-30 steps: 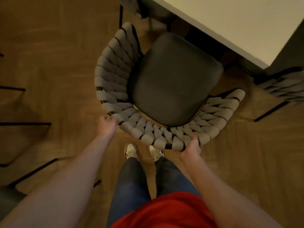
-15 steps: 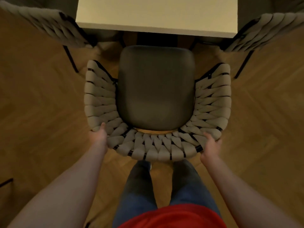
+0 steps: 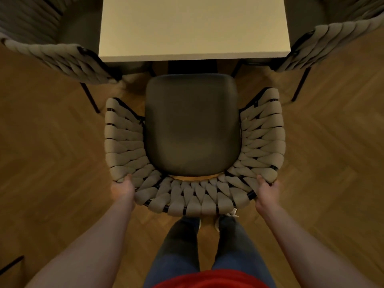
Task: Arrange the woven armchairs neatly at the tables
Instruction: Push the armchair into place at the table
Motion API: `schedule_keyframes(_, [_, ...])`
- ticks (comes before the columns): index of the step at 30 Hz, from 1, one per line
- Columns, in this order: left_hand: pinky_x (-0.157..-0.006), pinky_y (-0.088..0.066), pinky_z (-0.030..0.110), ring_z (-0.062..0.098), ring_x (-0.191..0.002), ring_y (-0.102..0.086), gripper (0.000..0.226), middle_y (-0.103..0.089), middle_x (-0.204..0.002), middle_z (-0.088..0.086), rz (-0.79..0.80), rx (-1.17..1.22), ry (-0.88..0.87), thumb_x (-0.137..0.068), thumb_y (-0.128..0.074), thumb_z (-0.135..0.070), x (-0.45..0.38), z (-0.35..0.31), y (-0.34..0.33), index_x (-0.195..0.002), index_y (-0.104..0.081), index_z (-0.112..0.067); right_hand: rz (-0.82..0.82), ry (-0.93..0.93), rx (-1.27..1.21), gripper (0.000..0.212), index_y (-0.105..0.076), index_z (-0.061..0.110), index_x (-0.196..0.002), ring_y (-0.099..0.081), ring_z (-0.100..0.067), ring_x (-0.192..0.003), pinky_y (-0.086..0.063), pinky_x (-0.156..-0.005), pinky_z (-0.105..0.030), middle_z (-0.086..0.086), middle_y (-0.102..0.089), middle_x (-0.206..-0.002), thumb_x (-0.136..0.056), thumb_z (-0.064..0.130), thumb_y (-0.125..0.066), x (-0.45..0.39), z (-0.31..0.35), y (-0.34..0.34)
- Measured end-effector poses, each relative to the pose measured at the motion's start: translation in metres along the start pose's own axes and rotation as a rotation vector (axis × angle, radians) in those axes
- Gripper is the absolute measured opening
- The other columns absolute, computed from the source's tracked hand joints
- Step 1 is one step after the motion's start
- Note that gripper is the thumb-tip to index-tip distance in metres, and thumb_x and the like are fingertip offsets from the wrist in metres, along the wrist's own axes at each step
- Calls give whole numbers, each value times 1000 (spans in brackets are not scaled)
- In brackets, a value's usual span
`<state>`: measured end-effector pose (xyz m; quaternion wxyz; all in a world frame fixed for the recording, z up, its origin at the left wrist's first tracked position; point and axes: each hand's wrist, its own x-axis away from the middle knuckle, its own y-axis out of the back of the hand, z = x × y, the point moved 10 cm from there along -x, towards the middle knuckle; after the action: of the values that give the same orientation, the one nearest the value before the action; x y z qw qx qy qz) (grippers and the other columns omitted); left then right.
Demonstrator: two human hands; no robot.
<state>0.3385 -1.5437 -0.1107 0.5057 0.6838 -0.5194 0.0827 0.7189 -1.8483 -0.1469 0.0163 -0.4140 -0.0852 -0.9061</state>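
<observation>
A woven armchair (image 3: 193,196) with grey straps on a black frame and a dark seat cushion stands square to the near edge of a pale table (image 3: 193,28). The seat's front lies just short of the tabletop edge. My left hand (image 3: 122,189) grips the back rim at its left corner. My right hand (image 3: 267,189) grips the rim at the right corner, thumb over the straps. I stand right behind the chair back.
Two more woven armchairs flank the table, one at the upper left (image 3: 62,57) and one at the upper right (image 3: 328,40), their black legs close to my chair's arms. Herringbone wood floor (image 3: 52,163) spreads around. A dark frame bar (image 3: 11,265) lies at the lower left.
The chair has swung from a slanted position to face the table squarely and moved in toward it. Both hands have stayed on the back rim, my right one shifting to the corner.
</observation>
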Motion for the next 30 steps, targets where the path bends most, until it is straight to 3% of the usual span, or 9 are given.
schedule_keyframes(4, [-92, -48, 43, 37, -117, -57, 46, -58, -133, 17, 25, 1, -3, -97, -61, -31, -4, -7, -5, -134, -50, -6, 23, 10, -22, 44, -48, 18, -139, -61, -25, -109, -52, -94, -46, -5, -61, -121, -97, 11, -60, -4, 8, -10])
schedule_keyframes(8, [-90, -47, 40, 36, -117, -57, 47, -58, -132, 16, 41, 24, -2, -96, -62, -31, -7, -13, -10, -135, -50, -6, 24, 8, -37, 44, -46, 18, -139, -61, -22, -100, -51, -84, -40, 0, -61, -110, -98, 10, -58, -8, 15, -15])
schedule_keyframes(16, [-89, -44, 39, 36, -120, -55, 48, -56, -134, 17, 35, 38, 16, -97, -62, -30, -6, -13, -12, -134, -48, -5, 1, 14, 4, 42, -48, 18, -137, -61, -28, -110, -50, -99, -53, -5, -62, -116, -97, 11, -59, -13, 11, -13])
schedule_keyframes(30, [-88, -45, 40, 38, -118, -55, 49, -55, -133, 20, 24, -3, 0, -96, -62, -32, -8, -14, -10, -133, -48, -4, -41, 9, -4, 49, -45, 16, -142, -59, -29, -112, -50, -99, -49, -8, -59, -124, -96, 9, -60, -10, 11, -12])
